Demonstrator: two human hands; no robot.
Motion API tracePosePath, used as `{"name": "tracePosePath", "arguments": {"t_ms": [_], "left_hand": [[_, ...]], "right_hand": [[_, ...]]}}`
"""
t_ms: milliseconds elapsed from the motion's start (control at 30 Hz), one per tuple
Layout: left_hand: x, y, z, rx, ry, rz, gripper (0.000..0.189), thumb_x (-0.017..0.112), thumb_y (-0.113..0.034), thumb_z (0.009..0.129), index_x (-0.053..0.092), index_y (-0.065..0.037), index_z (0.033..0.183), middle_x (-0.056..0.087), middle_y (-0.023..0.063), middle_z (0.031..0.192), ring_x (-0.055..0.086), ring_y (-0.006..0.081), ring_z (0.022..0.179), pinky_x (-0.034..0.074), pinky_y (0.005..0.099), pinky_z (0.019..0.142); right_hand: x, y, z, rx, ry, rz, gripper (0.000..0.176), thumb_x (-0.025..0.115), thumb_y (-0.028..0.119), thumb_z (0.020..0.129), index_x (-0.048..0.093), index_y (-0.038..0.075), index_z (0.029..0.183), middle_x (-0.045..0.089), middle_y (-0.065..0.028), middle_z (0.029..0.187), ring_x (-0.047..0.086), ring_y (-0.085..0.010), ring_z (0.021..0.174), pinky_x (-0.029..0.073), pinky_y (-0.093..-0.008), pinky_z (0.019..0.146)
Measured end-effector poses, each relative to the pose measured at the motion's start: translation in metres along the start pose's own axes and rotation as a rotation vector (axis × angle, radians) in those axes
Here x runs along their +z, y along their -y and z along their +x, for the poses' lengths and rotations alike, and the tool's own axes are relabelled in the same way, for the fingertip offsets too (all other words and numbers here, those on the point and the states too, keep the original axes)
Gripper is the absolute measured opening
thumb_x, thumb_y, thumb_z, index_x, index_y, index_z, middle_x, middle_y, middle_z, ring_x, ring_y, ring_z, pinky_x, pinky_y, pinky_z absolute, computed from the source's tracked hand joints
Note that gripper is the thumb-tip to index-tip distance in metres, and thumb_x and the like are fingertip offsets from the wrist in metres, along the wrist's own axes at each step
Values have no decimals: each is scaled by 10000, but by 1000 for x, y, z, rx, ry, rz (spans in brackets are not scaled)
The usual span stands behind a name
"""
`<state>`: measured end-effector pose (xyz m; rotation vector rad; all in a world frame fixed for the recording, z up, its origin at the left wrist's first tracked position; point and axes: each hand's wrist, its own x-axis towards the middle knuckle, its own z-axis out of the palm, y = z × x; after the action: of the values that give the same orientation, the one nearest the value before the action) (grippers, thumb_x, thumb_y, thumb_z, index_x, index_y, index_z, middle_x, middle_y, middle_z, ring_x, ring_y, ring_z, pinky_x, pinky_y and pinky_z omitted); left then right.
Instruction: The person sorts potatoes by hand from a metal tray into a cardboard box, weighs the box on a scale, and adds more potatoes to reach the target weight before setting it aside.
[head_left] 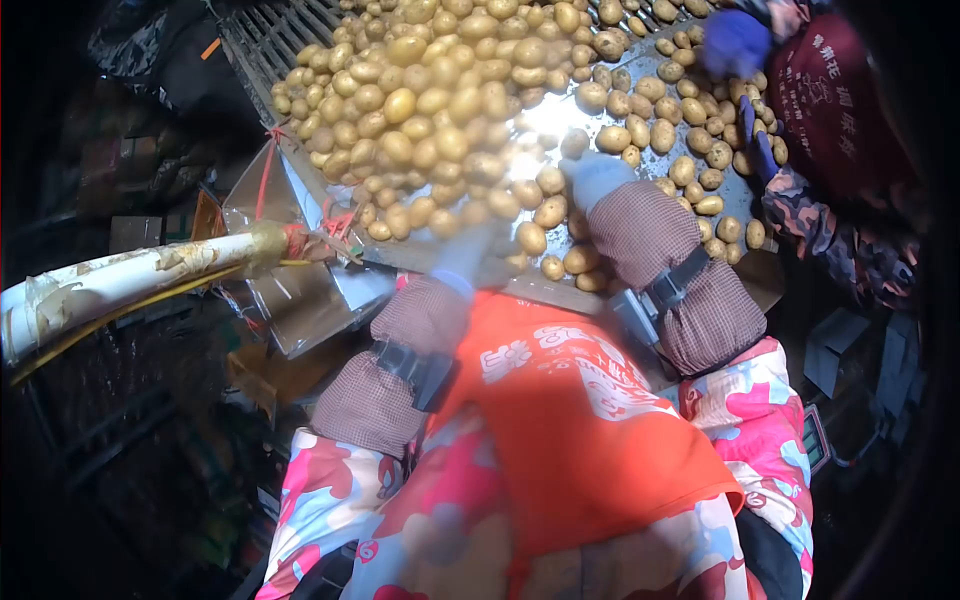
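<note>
A large heap of potatoes (400, 105) covers the metal sorting table (622, 160) in front of me. My left hand (462, 258), in a pale blue glove and smeared by motion, is at the table's near edge below the heap. My right hand (598, 174), in a blue-grey glove, reaches over the metal surface among loose potatoes. One darker, blurred potato (574, 143) shows right at its fingertips; I cannot tell whether the hand holds it. Fingers of both hands are blurred.
A co-worker in a maroon apron (835, 105) stands at the right, purple-gloved hands by the potatoes. A white pipe (130, 285) juts in from the left beside a clear plastic-covered box (290, 300). Slatted bars (270, 45) lie at the back.
</note>
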<state>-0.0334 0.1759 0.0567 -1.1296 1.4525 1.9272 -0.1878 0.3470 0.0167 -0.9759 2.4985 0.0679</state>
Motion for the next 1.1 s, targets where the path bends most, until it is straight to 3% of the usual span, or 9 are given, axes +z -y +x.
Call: {"name": "tracePosePath", "arguments": {"t_ms": [67,167,267,333,433,567,767,933,1100], "left_hand": [[6,-3,3,100,48,47,433,528,-299,1005,582,-46,1352,660,164,1265,662,305,1052,524,427,914],[20,-31,26,810,-126,866,377,592,-204,974,603,-129,1343,644,164,1250,630,340,1121,511,429,977],[50,-73,58,904,-50,1222,441,657,-157,915,595,-228,1346,607,157,1248,608,356,1161,501,426,1013],[63,-90,69,602,50,1098,497,691,-133,880,581,-262,1347,584,158,1254,606,356,1169,500,438,1019],[86,-104,70,590,37,1357,562,727,-122,857,543,-221,1379,570,167,1276,610,347,1185,530,442,985],[111,-109,74,772,-151,1675,538,733,-127,859,561,-181,1366,570,170,1290,615,342,1193,552,434,955],[114,-101,67,501,-5,2148,410,735,-96,845,650,-106,1246,579,188,1327,626,327,1205,577,411,917],[79,-79,99,846,-132,1850,333,727,-84,821,674,-93,1149,671,157,1145,681,303,1068,580,377,871],[71,-45,61,34,233,80,216,656,-113,892,635,-100,1107,637,125,1119,687,246,911,600,353,714]], "right_hand": [[-1,-2,-6,72,64,140,271,523,278,993,651,110,1161,680,-174,1101,691,-329,1022,564,-421,865],[37,-7,-17,107,-71,407,319,478,321,1024,662,76,1113,679,-139,945,688,-270,863,561,-381,747],[57,-11,-26,245,-91,1010,339,478,321,1032,670,43,1059,651,-103,809,650,-198,721,535,-336,629],[57,-13,-40,205,-204,927,284,540,294,1007,668,66,1116,668,-113,882,665,-226,798,541,-355,688],[46,-2,-81,177,-403,662,285,609,265,974,661,104,1204,683,-126,1005,678,-270,922,544,-386,782],[56,7,-118,238,-410,1012,392,652,238,952,621,146,1332,655,-155,1154,643,-299,1087,512,-386,936],[72,2,-143,331,-499,1087,441,715,183,915,629,122,1343,635,-164,1280,607,-263,1196,482,-349,1022],[59,-4,-135,470,-539,1254,451,729,117,890,637,108,1332,641,-164,1284,605,-250,1198,495,-335,1004],[25,-5,-136,397,-718,1100,460,728,72,871,646,109,1323,633,-158,1303,596,-254,1219,499,-331,1000]]}}
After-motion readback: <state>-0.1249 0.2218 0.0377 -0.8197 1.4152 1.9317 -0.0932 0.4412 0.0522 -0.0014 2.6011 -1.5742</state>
